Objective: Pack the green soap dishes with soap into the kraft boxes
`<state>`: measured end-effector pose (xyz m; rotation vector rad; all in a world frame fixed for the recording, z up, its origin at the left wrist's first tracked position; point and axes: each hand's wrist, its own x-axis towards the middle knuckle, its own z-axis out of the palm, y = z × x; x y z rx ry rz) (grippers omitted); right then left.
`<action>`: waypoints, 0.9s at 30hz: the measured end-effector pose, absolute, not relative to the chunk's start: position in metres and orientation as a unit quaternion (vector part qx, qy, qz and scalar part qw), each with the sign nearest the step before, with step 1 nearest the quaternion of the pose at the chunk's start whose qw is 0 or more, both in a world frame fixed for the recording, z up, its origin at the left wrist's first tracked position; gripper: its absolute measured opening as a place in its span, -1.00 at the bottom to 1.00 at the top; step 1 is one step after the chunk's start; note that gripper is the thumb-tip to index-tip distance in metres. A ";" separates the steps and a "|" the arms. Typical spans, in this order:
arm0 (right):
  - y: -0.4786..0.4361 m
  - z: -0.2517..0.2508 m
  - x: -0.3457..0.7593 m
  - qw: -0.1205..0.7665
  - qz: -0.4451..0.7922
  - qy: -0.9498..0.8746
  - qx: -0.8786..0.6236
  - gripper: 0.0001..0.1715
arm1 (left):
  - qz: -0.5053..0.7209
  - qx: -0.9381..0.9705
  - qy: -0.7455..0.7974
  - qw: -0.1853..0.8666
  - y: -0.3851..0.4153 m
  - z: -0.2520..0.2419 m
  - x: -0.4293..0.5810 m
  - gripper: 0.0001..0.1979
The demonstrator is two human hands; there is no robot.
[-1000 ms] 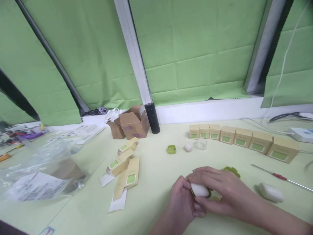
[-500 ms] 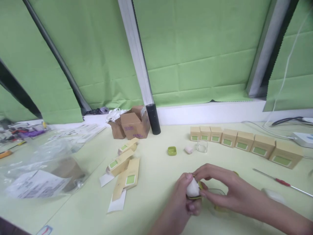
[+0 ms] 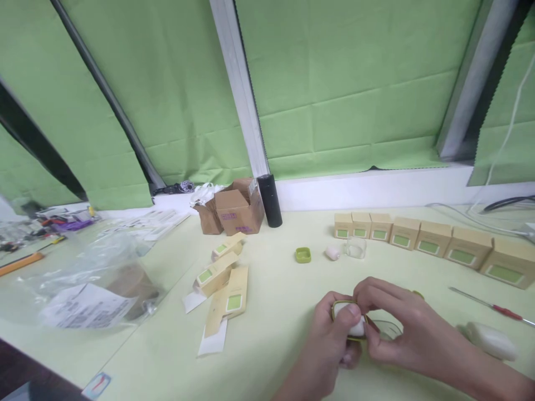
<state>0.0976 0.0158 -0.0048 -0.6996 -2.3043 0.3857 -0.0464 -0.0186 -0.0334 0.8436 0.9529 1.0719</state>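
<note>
A small rounded-square piece with a white face and an olive-green rim is gripped in my left hand, thumb pressed on the white face. My right hand is closed, thumb and fingers pinched at the piece's right edge; the fingers hide that side. Behind the right fingers, a clear rounded container is partly covered. Further back on the table are an open olive-green square lid or tray, a small pinkish-white piece and a clear square cup.
Small tan boxes with green labels stand in a row at the back right. A red-handled screwdriver and a white rounded object lie at right. Flattened cartons, a plastic bag, a brown box and a black cylinder are leftward.
The view has swung slightly left, so things sit further right. My left thumb has moved onto the white face, which is turned differently. My right fingers stay at the green-rimmed edge.
</note>
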 end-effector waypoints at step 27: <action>0.023 0.020 0.108 0.357 0.402 -0.781 -0.318 -0.53 | 0.420 0.463 0.530 0.573 0.015 -0.045 -0.065 -0.24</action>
